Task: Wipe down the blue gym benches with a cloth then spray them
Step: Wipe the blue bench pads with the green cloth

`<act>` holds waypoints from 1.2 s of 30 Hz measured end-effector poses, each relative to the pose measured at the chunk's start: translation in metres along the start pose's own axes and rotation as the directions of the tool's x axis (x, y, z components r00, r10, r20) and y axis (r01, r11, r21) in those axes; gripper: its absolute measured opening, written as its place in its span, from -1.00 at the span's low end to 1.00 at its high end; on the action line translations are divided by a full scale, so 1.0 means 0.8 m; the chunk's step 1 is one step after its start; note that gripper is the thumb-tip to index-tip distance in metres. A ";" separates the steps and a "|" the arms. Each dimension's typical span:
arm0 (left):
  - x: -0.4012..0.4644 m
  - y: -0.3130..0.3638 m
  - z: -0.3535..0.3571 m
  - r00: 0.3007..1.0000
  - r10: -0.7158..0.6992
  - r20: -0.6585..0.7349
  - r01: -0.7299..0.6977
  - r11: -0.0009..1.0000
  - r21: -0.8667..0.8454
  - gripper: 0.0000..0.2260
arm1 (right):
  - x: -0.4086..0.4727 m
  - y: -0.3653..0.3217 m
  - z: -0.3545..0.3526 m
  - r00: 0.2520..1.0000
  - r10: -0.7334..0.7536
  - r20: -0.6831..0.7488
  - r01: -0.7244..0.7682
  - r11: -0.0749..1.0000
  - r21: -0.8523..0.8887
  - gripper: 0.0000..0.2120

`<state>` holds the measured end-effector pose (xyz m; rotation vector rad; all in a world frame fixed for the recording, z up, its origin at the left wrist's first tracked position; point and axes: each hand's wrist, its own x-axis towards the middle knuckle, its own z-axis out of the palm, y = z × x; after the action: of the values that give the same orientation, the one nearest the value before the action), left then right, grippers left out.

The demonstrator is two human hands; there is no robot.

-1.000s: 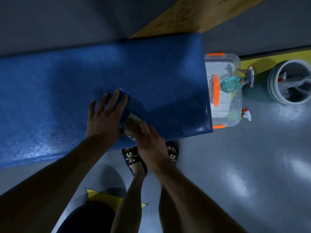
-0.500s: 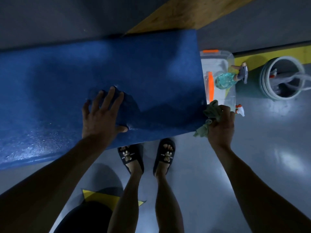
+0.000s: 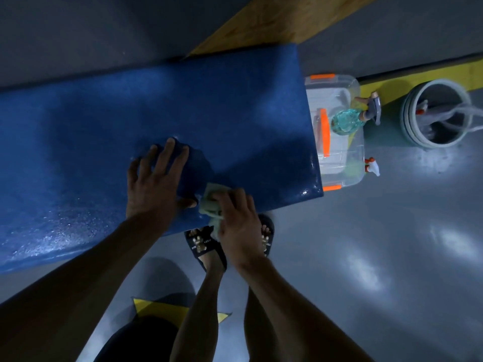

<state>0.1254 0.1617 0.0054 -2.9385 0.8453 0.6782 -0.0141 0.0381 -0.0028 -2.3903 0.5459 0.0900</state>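
Observation:
A long blue gym bench runs across the view, its near left part speckled with wet droplets. My left hand lies flat on the bench top with fingers spread, holding nothing. My right hand presses a pale green cloth against the bench's near edge, just right of the left thumb. A green spray bottle lies on a clear bin past the bench's right end. A second sprayer with a red and white nozzle shows at the bin's right side.
The clear plastic bin with orange latches stands against the bench's right end. A round bucket with hoses sits further right. My sandalled feet stand on the grey floor under the near edge. A wooden board lies behind.
My right hand has swept the cloth back left along the near edge, from the bench's right corner to beside the left hand. The left hand has stayed flat in place.

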 end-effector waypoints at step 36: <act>0.003 -0.007 0.000 0.999 0.014 0.031 -0.013 0.999 -0.032 0.02 | 0.092 -0.029 0.016 0.992 -0.089 -0.088 0.066 0.968 -0.243 -0.46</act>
<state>0.1298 0.1652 0.0042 -2.9438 0.8604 0.7435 0.0633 0.0355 -0.0142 -2.6602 0.5104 0.0036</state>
